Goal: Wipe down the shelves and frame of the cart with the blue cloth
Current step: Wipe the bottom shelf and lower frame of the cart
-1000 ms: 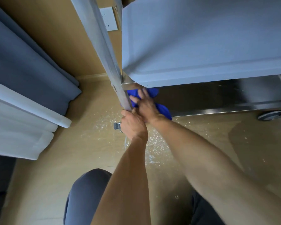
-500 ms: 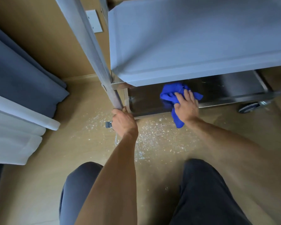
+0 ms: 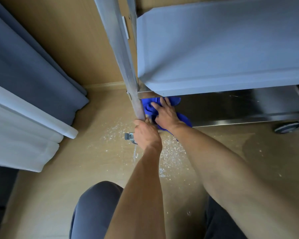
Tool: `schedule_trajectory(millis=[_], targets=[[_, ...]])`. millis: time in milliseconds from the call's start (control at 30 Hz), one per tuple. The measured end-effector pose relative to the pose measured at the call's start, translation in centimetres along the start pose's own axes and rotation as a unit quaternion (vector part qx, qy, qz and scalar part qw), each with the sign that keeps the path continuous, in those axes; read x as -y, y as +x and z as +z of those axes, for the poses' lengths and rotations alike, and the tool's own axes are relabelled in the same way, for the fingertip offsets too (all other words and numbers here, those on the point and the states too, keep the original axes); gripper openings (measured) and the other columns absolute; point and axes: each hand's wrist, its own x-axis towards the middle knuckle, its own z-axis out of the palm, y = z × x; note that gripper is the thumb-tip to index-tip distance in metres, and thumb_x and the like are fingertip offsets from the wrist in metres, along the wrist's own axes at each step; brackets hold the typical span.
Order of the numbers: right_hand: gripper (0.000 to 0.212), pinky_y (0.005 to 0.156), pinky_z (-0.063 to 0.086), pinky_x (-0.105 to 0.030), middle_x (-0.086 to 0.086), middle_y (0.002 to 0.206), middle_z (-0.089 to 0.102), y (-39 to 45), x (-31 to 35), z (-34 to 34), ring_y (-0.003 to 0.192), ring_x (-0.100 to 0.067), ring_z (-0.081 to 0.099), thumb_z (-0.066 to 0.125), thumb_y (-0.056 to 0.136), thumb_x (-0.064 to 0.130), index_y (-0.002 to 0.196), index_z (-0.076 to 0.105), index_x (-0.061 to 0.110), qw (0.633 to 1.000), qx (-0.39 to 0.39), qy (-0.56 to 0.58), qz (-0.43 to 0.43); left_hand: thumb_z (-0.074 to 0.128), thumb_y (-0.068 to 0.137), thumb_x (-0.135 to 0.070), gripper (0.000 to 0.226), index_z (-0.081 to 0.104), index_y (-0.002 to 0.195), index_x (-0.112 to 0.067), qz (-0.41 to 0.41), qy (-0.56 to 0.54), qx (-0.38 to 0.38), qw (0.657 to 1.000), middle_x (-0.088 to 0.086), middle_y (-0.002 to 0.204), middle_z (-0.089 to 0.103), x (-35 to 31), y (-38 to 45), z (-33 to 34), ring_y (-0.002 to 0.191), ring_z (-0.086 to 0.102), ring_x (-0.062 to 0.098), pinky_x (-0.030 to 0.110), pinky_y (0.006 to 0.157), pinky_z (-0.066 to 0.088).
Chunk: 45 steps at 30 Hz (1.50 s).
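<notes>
Steel cart (image 3: 214, 49), seen from above: flat upper shelf (image 3: 223, 45), darker bottom shelf (image 3: 240, 104) beneath, slanted frame post (image 3: 121, 54) at its nine o'clock edge. Bright blue cloth (image 3: 148, 107), crumpled, on the bottom shelf's nine o'clock corner, touching the post, one end hanging over the shelf lip.

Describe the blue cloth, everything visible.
The blue cloth is bright royal blue, soft and bunched into folds, like microfibre. It lies on the cart's bottom shelf, at its left corner beside the upright frame post, partly tucked under the grey shelf above. One end spills over the shelf's front lip toward the floor. The right hand presses on it with fingers spread flat, hiding its middle. Whether it touches the post cannot be told.
</notes>
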Motion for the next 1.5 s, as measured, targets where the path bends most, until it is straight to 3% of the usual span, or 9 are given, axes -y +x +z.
schedule_trajectory(millis=[167,267,433,600,867,1000,1200,1400,1500], targets=[[0.046,0.106,0.039,-0.045,-0.01,0.147,0.045,-4.0,0.0,-0.9,0.142,-0.027,0.031,0.064,0.081,0.014,0.127,0.064,0.02,0.995,0.001,0.051,-0.087,0.035,0.104,-0.033,0.034,0.045,0.113,-0.001,-0.019,-0.011,0.003,1.0,0.019,0.11,0.065,-0.1,0.0,-0.5,0.103,0.063,0.036,0.035,0.07,0.039],[0.041,0.093,0.048,-0.048,-0.009,0.134,0.054,-7.6,-0.9,-0.3,0.134,-0.028,0.04,0.054,0.08,0.033,0.117,0.069,0.022,0.994,-0.035,0.075,-0.071,0.037,0.104,-0.033,0.035,0.046,0.112,-0.001,-0.035,-0.036,0.003,0.999,0.02,0.111,0.065,-0.7,-0.7,-0.7,0.102,0.063,0.036,0.037,0.074,0.044],[0.051,0.115,0.02,-0.044,-0.005,0.16,0.023,-7.5,-0.8,-0.2,0.15,-0.024,0.009,0.051,0.092,0.031,0.142,0.045,0.035,0.999,-0.003,-0.009,-0.046,0.037,0.104,-0.033,0.034,0.045,0.113,-0.001,-0.039,-0.05,-0.005,0.998,0.021,0.111,0.065,-1.0,-1.1,-0.4,0.103,0.063,0.038,0.039,0.077,0.045],[0.063,0.116,0.016,-0.049,-0.011,0.162,0.009,-0.8,1.5,-0.1,0.151,-0.03,-0.001,0.052,0.089,0.043,0.148,0.03,0.035,0.999,0.033,-0.024,0.019,0.039,0.103,-0.034,0.035,0.049,0.111,-0.001,-0.023,-0.047,-0.002,0.999,0.022,0.11,0.065,-0.3,-0.1,0.1,0.103,0.062,0.04,0.039,0.078,0.044],[0.054,0.104,0.039,-0.044,-0.012,0.137,0.056,-7.4,-3.2,1.1,0.135,-0.033,0.044,0.047,0.07,0.012,0.119,0.07,0.021,0.992,-0.091,0.045,-0.073,0.039,0.103,-0.034,0.035,0.049,0.112,-0.002,-0.045,-0.028,-0.009,0.999,0.02,0.113,0.064,-0.6,-0.5,-0.1,0.105,0.063,0.037,0.039,0.08,0.046],[0.054,0.113,0.028,-0.046,-0.01,0.15,0.043,-10.2,-8.7,-1.3,0.145,-0.03,0.029,0.055,0.082,0.016,0.135,0.056,0.024,0.994,-0.094,0.0,0.063,0.041,0.103,-0.035,0.034,0.049,0.112,-0.004,-0.059,-0.037,-0.024,0.997,0.019,0.111,0.065,-1.0,-0.8,0.3,0.103,0.063,0.037,0.041,0.081,0.047],[0.06,0.119,0.014,-0.048,-0.014,0.163,0.01,-12.1,-19.9,-7.1,0.15,-0.032,0.002,0.044,0.095,0.035,0.152,0.028,0.028,0.955,-0.047,-0.008,0.292,0.041,0.103,-0.034,0.032,0.047,0.113,-0.004,-0.044,-0.022,-0.015,0.999,0.018,0.114,0.064,-1.1,-1.1,0.1,0.104,0.063,0.036,0.039,0.08,0.048],[0.074,0.121,0.0,-0.049,-0.021,0.162,-0.007,-9.7,-13.4,-5.3,0.148,-0.041,-0.012,0.046,0.093,0.022,0.157,0.01,0.027,0.976,0.001,-0.022,0.218,0.039,0.104,-0.034,0.033,0.047,0.114,-0.004,-0.042,-0.016,-0.01,0.999,0.018,0.112,0.065,-1.0,-0.9,-0.4,0.102,0.065,0.035,0.038,0.078,0.047],[0.059,0.122,0.0,-0.051,-0.019,0.163,-0.006,-7.7,-7.4,-3.1,0.149,-0.038,-0.013,0.031,0.101,0.042,0.156,0.011,0.035,0.992,0.034,-0.022,0.116,0.04,0.103,-0.034,0.033,0.047,0.113,-0.003,-0.038,-0.036,-0.01,0.999,0.02,0.112,0.065,-0.5,-0.7,-0.4,0.102,0.064,0.037,0.039,0.079,0.048]])
